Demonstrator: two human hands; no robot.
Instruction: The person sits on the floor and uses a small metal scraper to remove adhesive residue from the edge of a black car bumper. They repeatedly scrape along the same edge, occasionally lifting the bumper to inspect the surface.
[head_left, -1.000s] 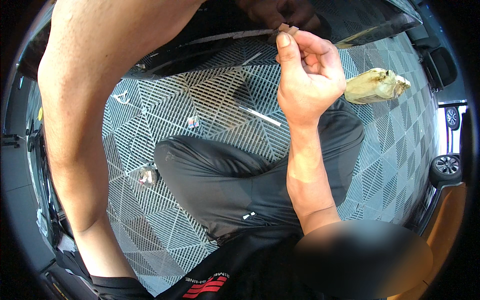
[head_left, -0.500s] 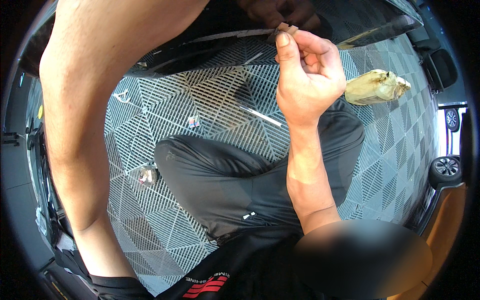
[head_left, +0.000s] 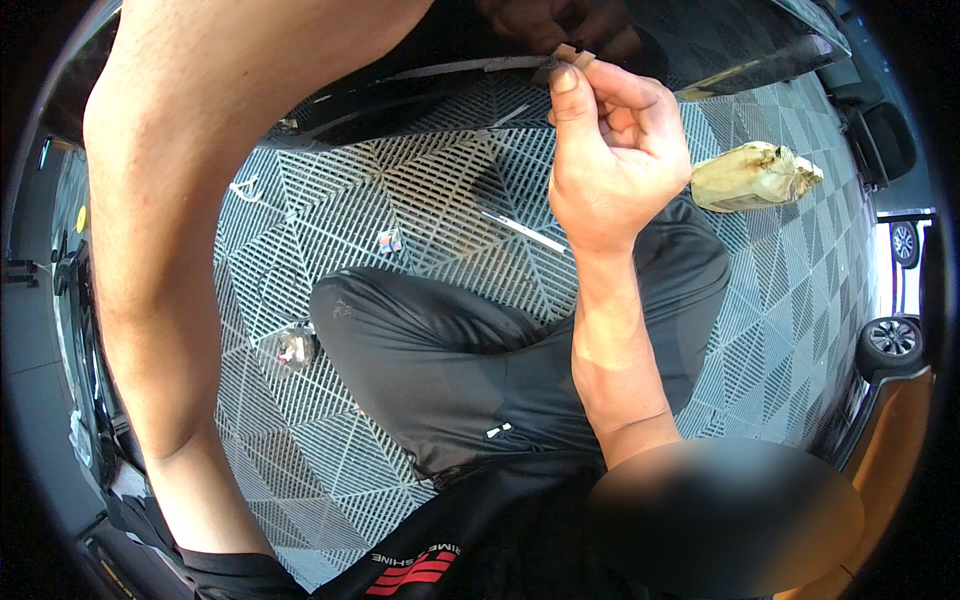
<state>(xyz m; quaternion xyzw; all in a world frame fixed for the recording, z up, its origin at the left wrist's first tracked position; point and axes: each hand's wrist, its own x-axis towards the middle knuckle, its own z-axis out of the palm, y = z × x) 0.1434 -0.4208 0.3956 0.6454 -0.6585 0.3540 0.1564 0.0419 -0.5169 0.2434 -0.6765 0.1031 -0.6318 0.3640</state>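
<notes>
My right hand [head_left: 610, 140] pinches a small brown folded piece [head_left: 574, 55], too small to identify surely, between thumb and fingertips at the glossy black car panel [head_left: 684, 45], which reflects the fingers. A pale streak [head_left: 510, 64] runs along the panel to the left of the fingertips. My left arm [head_left: 160, 260] rises along the left side and leaves the upper edge, so my left hand is out of view.
My crossed legs [head_left: 420, 360] rest on grey grid tiles [head_left: 330, 200]. Around me lie a yellowish crumpled package [head_left: 745, 180], a white thin stick [head_left: 525, 232], a small colourful packet [head_left: 390, 241], a white looped item [head_left: 244, 190] and a clear bag [head_left: 294, 349]. Wheels [head_left: 890, 342] stand far right.
My left arm has shifted slightly rightward at the top. My right thumb and hand have moved very slightly left, still pinching the brown piece at the panel.
</notes>
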